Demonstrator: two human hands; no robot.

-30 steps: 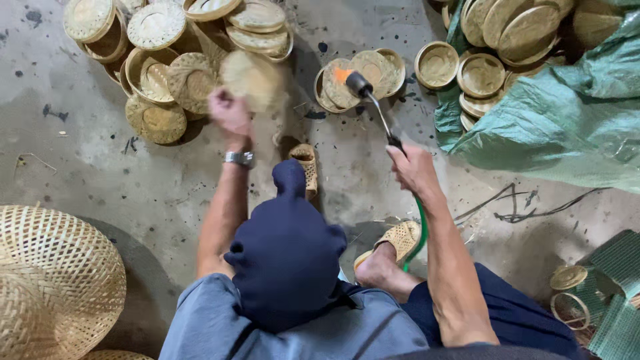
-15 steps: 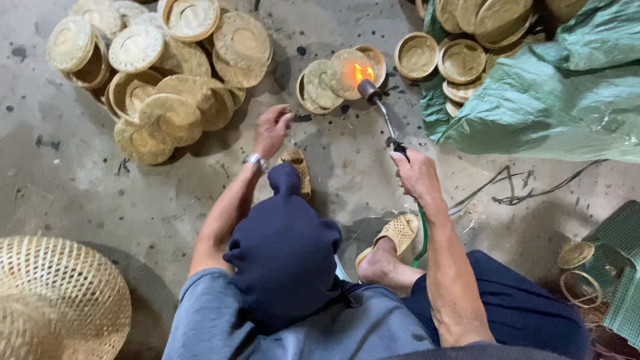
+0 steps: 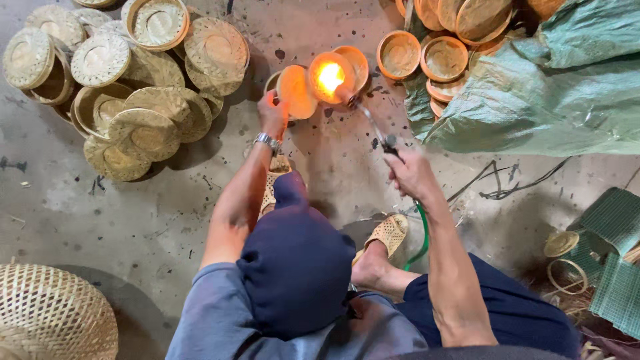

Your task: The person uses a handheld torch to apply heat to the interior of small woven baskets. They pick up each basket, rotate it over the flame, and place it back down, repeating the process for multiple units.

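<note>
Left hand (image 3: 273, 115) has its fingers clamped on the edge of a small round woven basket (image 3: 296, 91), held up on edge over the concrete floor (image 3: 133, 213). Right hand (image 3: 410, 175) is closed tight round a thin metal torch (image 3: 373, 130), running up-left, flame (image 3: 331, 77) glowing orange against the basket.

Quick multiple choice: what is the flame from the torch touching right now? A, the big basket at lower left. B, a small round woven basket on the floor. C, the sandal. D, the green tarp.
B: the torch in the right hand ends in a bright flame against a small round basket, beside another one held by the left hand.
</note>
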